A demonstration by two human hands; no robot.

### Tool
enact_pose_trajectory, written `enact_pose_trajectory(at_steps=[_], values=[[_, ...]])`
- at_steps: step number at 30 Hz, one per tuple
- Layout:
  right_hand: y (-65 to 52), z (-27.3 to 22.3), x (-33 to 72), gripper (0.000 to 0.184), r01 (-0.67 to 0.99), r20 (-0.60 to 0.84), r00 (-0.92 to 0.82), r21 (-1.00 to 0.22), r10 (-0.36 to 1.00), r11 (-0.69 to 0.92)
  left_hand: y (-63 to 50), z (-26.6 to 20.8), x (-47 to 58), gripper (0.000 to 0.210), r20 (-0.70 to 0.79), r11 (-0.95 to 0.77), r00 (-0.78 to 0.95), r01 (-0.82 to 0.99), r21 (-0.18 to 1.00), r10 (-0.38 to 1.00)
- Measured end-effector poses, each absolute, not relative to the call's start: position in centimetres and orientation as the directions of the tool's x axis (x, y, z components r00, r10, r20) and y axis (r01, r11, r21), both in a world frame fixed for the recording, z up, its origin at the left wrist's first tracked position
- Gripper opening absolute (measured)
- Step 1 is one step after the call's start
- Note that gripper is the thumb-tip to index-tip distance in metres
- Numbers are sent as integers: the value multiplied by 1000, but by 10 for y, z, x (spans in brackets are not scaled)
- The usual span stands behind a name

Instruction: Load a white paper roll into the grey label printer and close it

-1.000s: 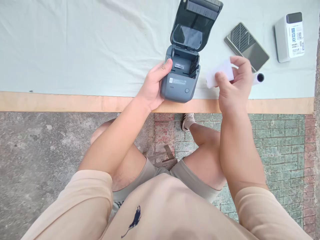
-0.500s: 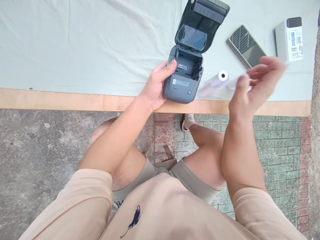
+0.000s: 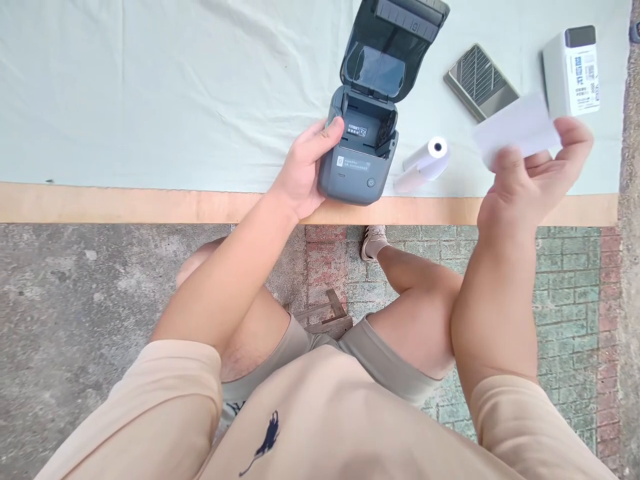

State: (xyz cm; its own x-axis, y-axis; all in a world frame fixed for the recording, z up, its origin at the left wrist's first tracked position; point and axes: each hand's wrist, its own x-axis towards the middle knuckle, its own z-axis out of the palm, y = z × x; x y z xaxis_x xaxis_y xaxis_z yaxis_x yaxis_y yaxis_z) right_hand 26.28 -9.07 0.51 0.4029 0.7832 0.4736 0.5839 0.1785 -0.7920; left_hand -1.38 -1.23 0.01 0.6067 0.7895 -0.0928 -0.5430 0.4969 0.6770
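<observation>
My left hand [image 3: 311, 167] grips the left side of a dark grey label printer [image 3: 353, 181] at the table's front edge. The printer's lid [image 3: 390, 47] is swung up, and its paper bay [image 3: 364, 127] shows no roll inside. In my right hand [image 3: 533, 167] a white slip of paper [image 3: 523, 127] is pinched, thumb on top and fingers partly hidden behind. A roll of white paper [image 3: 424, 160] lies between the printer and my right hand, its dark core hole facing away from me.
A pale cloth [image 3: 175, 93] covers the table, with a bare wooden strip [image 3: 125, 203] along the front edge. Beyond the paper slip lie a phone-like grey-gold slab [image 3: 483, 80] with a striped panel and a white box [image 3: 570, 70] with a printed label.
My right hand has moved right and slightly up, and the white slip now shows clearly in it. My left hand keeps its hold on the printer, whose lid stays raised.
</observation>
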Motion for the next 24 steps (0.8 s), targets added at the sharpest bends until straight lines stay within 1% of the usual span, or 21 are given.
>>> enact_pose_trajectory(at_steps=[2, 3, 4, 5, 6, 7, 8, 11, 14, 16, 18, 19, 21, 23, 24], values=[[-93, 17, 241, 57, 511, 467, 335, -820, 819, 258, -13, 0, -13, 23, -99, 499, 607, -537, 680, 788], [-95, 24, 227, 53, 470, 448, 271, -834, 852, 289, -13, -1, -13, 23, -97, 495, 608, -534, 685, 788], [-97, 31, 211, 47, 375, 414, 118, -860, 902, 346, -14, -1, -12, 22, -86, 484, 606, -533, 694, 791], [-99, 37, 195, 41, 315, 345, -60, -884, 937, 345, -15, -1, -12, 22, -68, 465, 603, -534, 706, 795], [-99, 42, 180, 39, 319, 291, -157, -889, 944, 327, -16, -1, -12, 21, -46, 442, 598, -537, 719, 800], [-99, 45, 167, 38, 349, 258, -197, -883, 946, 314, -17, -1, -12, 19, -27, 424, 597, -536, 730, 802], [-97, 48, 157, 36, 439, 264, -208, -835, 942, 331, -18, -1, -12, 16, -13, 411, 602, -530, 741, 799], [-86, 50, 141, 30, 722, 272, -104, -640, 957, 261, -20, 0, -14, 14, -12, 406, 626, -492, 770, 780], [-76, 47, 140, 30, 876, 255, -5, -465, 967, 128, -21, 4, -14, 15, -91, 455, 637, -435, 777, 765], [-72, 45, 139, 33, 920, 231, 46, -388, 972, 49, -22, 6, -14, 12, -139, 489, 634, -418, 766, 761], [-71, 44, 136, 34, 937, 223, 82, -351, 971, 2, -22, 6, -13, 10, -146, 495, 627, -427, 757, 765], [-70, 44, 135, 36, 938, 247, 91, -347, 965, 0, -21, 6, -13, 11, -142, 492, 623, -436, 754, 769], [-72, 43, 132, 34, 934, 350, 102, -356, 931, 32, -21, 4, -13, 13, -125, 482, 614, -460, 745, 779], [-74, 43, 129, 28, 937, 435, 74, -339, 898, 87, -19, 2, -14, 13, -99, 477, 612, -493, 728, 784], [-76, 42, 128, 24, 942, 443, 44, -318, 896, 111, -19, 1, -15, 13, -86, 479, 616, -509, 715, 783]])
